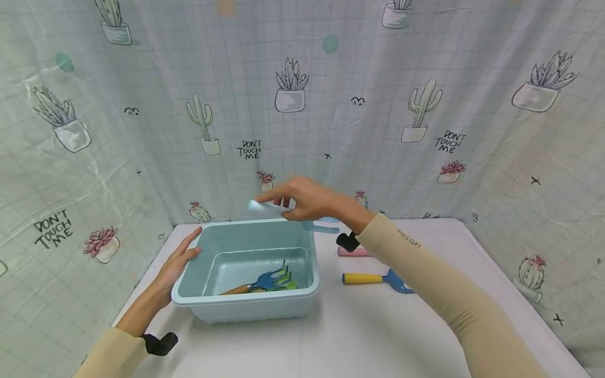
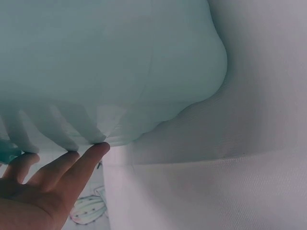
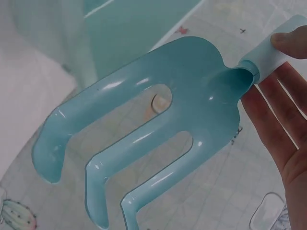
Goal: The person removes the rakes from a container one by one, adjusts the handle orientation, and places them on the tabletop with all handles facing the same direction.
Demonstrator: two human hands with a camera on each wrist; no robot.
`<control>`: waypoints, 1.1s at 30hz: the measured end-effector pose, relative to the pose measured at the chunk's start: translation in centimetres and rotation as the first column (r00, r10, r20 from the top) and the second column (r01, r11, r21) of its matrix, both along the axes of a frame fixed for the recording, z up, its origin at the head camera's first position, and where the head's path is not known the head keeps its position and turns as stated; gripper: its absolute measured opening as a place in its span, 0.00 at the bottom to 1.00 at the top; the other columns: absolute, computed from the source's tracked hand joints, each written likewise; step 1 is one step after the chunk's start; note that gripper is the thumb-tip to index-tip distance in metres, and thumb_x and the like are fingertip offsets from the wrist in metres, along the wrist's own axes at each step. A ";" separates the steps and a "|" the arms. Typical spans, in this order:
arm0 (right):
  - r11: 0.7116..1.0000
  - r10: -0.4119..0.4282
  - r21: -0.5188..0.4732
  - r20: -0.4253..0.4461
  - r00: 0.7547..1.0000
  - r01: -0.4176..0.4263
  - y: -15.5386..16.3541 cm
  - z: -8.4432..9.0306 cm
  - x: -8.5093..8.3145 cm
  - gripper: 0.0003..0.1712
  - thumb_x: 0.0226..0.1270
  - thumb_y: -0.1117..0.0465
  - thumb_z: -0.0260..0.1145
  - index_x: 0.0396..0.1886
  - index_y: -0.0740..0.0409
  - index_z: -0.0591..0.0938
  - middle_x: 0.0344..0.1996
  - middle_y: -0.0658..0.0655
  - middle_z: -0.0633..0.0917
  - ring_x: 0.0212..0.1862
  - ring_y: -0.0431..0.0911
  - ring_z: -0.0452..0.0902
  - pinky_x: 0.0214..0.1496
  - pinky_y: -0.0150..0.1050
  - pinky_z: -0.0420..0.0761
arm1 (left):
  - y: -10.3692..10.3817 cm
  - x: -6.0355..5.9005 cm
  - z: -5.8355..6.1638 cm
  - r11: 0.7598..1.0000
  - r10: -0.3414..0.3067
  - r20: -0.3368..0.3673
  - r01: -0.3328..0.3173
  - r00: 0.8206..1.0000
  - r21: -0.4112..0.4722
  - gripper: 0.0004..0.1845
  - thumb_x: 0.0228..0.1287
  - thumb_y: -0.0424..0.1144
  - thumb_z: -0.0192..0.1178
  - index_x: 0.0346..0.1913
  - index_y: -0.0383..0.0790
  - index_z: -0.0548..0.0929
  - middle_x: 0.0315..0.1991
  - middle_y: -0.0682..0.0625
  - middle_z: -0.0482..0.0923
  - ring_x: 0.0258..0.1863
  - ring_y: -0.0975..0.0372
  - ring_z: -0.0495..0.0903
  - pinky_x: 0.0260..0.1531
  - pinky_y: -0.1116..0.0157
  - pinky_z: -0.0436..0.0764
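In the head view my right hand (image 1: 309, 199) pinches the pale handle of a light-blue toy garden fork (image 3: 163, 115) above the bin's back right corner. Its three bent tines point away to the right, fully in sight in the right wrist view. At the left side of a light-blue plastic bin (image 1: 246, 301), my left hand (image 1: 175, 268) rests against the rim. The left wrist view shows its straight fingers (image 2: 79, 172) touching the bin's outer wall. Inside the bin lie a blue garden fork (image 1: 268, 280) with a wooden handle and a green tool (image 1: 289, 285) partly beneath it.
On the white table, right of the bin, lies a blue tool with a yellow handle (image 1: 363, 279), its blade partly behind my right sleeve. Behind it a pink handle (image 1: 353, 252) shows, partly covered by the arm. A cactus-print curtain (image 1: 326, 126) encloses the table's back and sides.
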State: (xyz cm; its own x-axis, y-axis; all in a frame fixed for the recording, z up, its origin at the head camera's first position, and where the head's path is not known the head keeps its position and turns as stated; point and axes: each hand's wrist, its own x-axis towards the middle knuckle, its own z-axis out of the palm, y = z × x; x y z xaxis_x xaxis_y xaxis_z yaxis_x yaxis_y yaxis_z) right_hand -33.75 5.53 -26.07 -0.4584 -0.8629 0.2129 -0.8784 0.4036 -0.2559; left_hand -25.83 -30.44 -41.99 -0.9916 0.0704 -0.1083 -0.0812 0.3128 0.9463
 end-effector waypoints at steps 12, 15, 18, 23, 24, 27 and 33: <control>0.998 -0.064 -0.002 0.027 0.998 0.065 6.9 -1.5 1.0 0.32 0.65 0.66 0.67 0.70 0.42 0.80 0.48 0.51 0.91 0.43 0.44 0.88 0.37 0.32 0.85 | 0.1 -0.1 -0.1 1.000 0.003 0.008 -0.003 1.000 0.003 0.35 0.85 0.50 0.40 0.84 0.65 0.37 0.86 0.46 0.33 0.83 0.37 0.45 0.74 0.35 0.60; 0.996 -0.093 0.002 0.054 0.994 0.093 8.6 -2.0 1.3 0.33 0.65 0.66 0.68 0.69 0.42 0.81 0.47 0.51 0.91 0.43 0.44 0.88 0.35 0.32 0.86 | 0.2 -0.1 -0.1 1.000 0.005 0.011 -0.005 1.000 0.003 0.35 0.85 0.49 0.39 0.84 0.65 0.36 0.86 0.45 0.32 0.83 0.36 0.44 0.74 0.33 0.58; 0.992 -0.123 0.001 0.100 0.987 0.124 10.3 -2.7 1.5 0.33 0.63 0.67 0.68 0.69 0.43 0.81 0.46 0.52 0.90 0.42 0.44 0.88 0.36 0.32 0.87 | 0.2 -0.1 -0.1 1.000 0.005 0.007 -0.005 1.000 -0.003 0.35 0.85 0.50 0.39 0.84 0.65 0.36 0.86 0.45 0.32 0.83 0.36 0.44 0.73 0.33 0.58; 0.985 -0.174 0.025 0.169 0.970 0.173 12.9 -4.0 1.9 0.34 0.63 0.66 0.69 0.69 0.41 0.81 0.46 0.51 0.90 0.42 0.41 0.88 0.39 0.33 0.88 | 0.2 0.0 -0.2 1.000 0.012 0.004 -0.012 1.000 -0.019 0.35 0.84 0.52 0.39 0.84 0.66 0.37 0.86 0.46 0.32 0.83 0.36 0.44 0.73 0.33 0.59; 0.984 -0.180 0.030 0.179 0.967 0.178 13.4 -4.3 2.1 0.34 0.64 0.66 0.69 0.70 0.41 0.81 0.46 0.51 0.90 0.42 0.41 0.88 0.39 0.32 0.88 | 0.2 0.0 -0.2 1.000 0.013 0.003 -0.013 1.000 -0.021 0.35 0.84 0.52 0.39 0.84 0.66 0.37 0.86 0.46 0.32 0.83 0.36 0.45 0.73 0.33 0.59; 0.983 -0.183 0.038 0.197 0.963 0.179 14.6 -5.2 2.4 0.33 0.63 0.67 0.68 0.69 0.42 0.81 0.45 0.50 0.91 0.42 0.40 0.88 0.38 0.32 0.87 | 0.2 0.0 -0.2 1.000 0.015 0.000 -0.015 1.000 -0.023 0.35 0.84 0.53 0.39 0.84 0.66 0.37 0.86 0.46 0.32 0.83 0.35 0.45 0.72 0.34 0.60; 0.979 -0.206 0.066 0.253 0.945 0.195 16.6 -6.9 3.3 0.33 0.64 0.68 0.67 0.69 0.44 0.81 0.46 0.52 0.91 0.42 0.41 0.88 0.37 0.30 0.86 | 0.2 -0.1 -0.3 1.000 0.013 0.009 -0.013 1.000 -0.022 0.35 0.85 0.52 0.39 0.84 0.66 0.36 0.86 0.45 0.32 0.82 0.35 0.45 0.72 0.33 0.60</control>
State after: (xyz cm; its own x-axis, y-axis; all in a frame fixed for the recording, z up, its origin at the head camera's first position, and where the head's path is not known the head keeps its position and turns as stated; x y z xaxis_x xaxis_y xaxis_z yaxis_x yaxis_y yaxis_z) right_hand -30.45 22.13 -32.98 -0.6575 -0.7528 0.0326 -0.6849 0.5789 -0.4425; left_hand -25.95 -30.28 -42.28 -0.9914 0.0549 -0.1190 -0.0942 0.3327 0.9383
